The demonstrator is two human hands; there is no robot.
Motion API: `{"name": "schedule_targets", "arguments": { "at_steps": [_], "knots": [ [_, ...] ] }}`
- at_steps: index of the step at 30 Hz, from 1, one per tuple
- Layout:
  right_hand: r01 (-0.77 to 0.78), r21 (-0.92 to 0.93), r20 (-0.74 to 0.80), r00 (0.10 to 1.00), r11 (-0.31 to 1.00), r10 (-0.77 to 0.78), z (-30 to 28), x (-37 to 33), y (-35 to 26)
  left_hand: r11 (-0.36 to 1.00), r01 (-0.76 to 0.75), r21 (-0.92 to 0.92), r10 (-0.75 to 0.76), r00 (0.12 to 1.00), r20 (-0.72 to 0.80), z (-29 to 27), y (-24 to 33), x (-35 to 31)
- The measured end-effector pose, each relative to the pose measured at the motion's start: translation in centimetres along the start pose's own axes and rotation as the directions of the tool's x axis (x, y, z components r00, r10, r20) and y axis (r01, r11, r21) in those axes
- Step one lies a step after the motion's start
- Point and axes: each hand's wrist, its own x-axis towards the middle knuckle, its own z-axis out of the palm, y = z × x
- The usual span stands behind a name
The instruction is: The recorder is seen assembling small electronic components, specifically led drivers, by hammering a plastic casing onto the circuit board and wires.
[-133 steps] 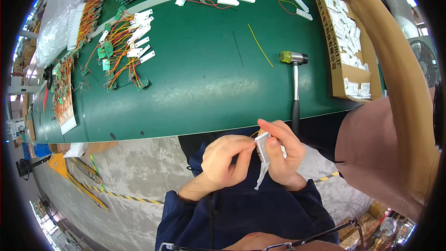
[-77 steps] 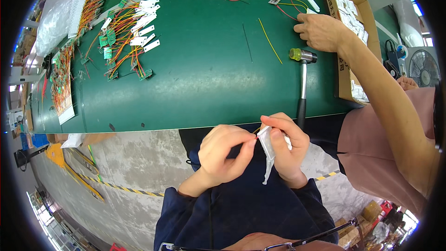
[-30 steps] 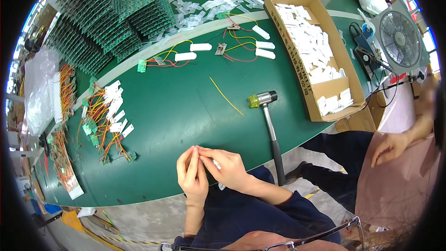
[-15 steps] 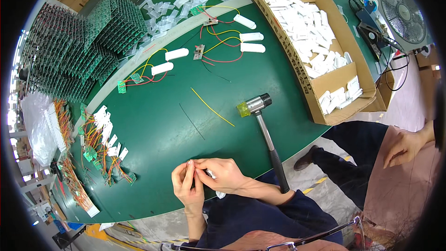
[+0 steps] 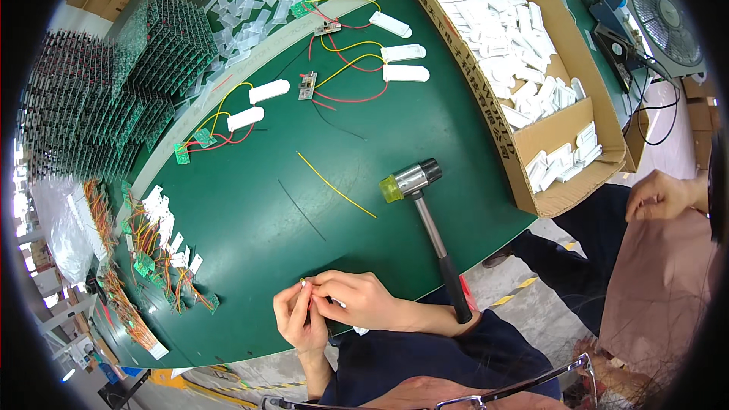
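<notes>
So the rubber mallet [image 5: 431, 231] is the easiest thing to go by here: it's on the green worktop [image 5: 243, 235], yellow face pointing left, grip sticking out past the near edge. Both hands are left of the mallet's grip, right up against each other. The left hand [image 5: 301, 317] has its fingertips drawn into a narrow pinch, and the right hand [image 5: 355, 298] is pinched in the same way, its tips meeting the left one's. The thing being worked on is a small white piece [image 5: 304, 282], left of the mallet's grip, right at those meeting fingertips, with a speck of yellow beside it. Fingers cover most of it, so I can't tell its shape or which hand has the firmer hold. There's also a white patch [image 5: 360, 330] peeking out under the right hand, between it and the mallet's grip; can't tell if it's part of the same piece. The right forearm overlaps the end of the mallet's grip in this view, touching or not I can't say. Just left of the mallet's head lies a yellow wire [image 5: 334, 186], with a thin black wire [image 5: 302, 210] further left of it. Right of the mallet there's a cardboard box [image 5: 486, 99] loaded with white plastic parts [image 5: 516, 45].
</notes>
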Motion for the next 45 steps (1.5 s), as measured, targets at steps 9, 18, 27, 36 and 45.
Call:
{"name": "schedule_targets", "arguments": {
  "at_steps": [9,18,27,36,45],
  "knots": [
    [0.023,0.01,-0.037,0.999,1.0,-0.022,0.3,0.0,0.0,0.997,-0.047,0.059,0.048,0.999,-0.011,-0.2,0.2,0.1],
    [0.043,0.026,-0.035,0.999,0.999,-0.042,-0.6,0.0,-0.1,1.0,-0.007,0.025,0.007,1.0,0.0,0.0,0.6,-0.3],
    [0.067,0.089,0.026,0.997,0.994,-0.07,-1.0,-0.4,-2.7,0.982,0.059,-0.181,-0.087,0.985,-0.15,-1.3,2.4,-1.8],
    [0.044,0.053,0.12,0.991,0.998,-0.05,-1.1,-1.3,-4.4,0.959,-0.048,-0.278,0.002,0.987,-0.163,-2.2,2.6,-3.1],
    [0.043,0.018,0.156,0.987,0.999,-0.045,-2.0,-1.5,-5.2,0.95,-0.102,-0.294,0.055,0.985,-0.165,-2.1,2.9,-3.3]
  ]
}}
